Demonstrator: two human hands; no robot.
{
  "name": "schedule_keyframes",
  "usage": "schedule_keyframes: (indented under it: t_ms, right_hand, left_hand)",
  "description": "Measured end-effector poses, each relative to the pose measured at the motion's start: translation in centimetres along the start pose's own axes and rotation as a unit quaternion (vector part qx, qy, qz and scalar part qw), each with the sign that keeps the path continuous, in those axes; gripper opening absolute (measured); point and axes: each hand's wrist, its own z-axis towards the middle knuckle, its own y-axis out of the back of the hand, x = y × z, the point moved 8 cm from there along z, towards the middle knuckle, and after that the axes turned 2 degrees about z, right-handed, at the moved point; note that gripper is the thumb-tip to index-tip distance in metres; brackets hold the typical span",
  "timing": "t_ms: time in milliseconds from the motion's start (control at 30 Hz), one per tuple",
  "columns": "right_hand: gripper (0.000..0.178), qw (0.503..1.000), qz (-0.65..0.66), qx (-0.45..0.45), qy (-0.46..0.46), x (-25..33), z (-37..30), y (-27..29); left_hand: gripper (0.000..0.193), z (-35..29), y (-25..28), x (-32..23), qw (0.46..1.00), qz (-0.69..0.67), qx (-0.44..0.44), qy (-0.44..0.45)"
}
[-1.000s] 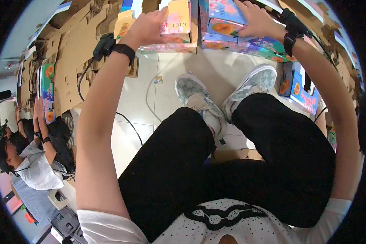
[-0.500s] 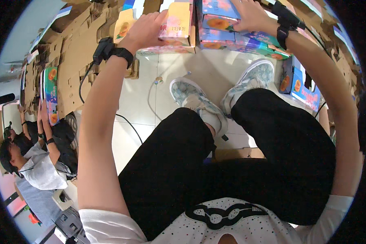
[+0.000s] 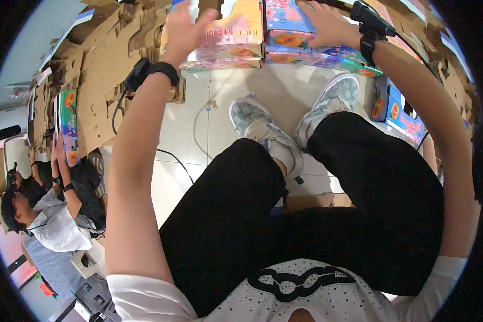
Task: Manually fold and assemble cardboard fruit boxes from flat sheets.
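Note:
A yellow and pink printed carton (image 3: 245,33) with peach pictures lies at the top middle of the view. My left hand (image 3: 187,31) is over its left end, fingers spread and slightly blurred; whether it touches the cardboard I cannot tell. To the right is a blue and pink printed carton (image 3: 283,20) with an orange fruit picture on its front. My right hand (image 3: 330,26) lies against that carton's right side, fingers stretched apart and thumb low near the front edge. Neither hand grips anything.
Stacks of flat brown cardboard (image 3: 107,70) line the left; more cardboard (image 3: 448,75) stands on the right. A blue carton (image 3: 403,115) sits by my right foot. A black cable (image 3: 178,161) crosses the tiled floor (image 3: 193,121). Another person (image 3: 59,222) works at far left.
My left hand has lifted from the yellow carton's top and opened, moving up and left. The carton now lies slightly farther right and lower in view. My right hand has spread on the blue carton.

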Motion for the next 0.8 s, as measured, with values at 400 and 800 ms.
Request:
schedule_keyframes:
  t_ms: [400,800]
  right_hand:
    - [0.09,0.999,0.039,-0.001,-0.009,0.1,-0.1,0.1]
    - [0.096,1.0,0.007,-0.01,0.004,-0.7,-0.7,-0.2]
  left_hand:
    - [0.062,-12.5,-6.0,6.3,0.486,-0.62,0.174,0.591]
    - [0.068,-12.2,-5.9,6.6,0.494,-0.559,0.266,0.611]
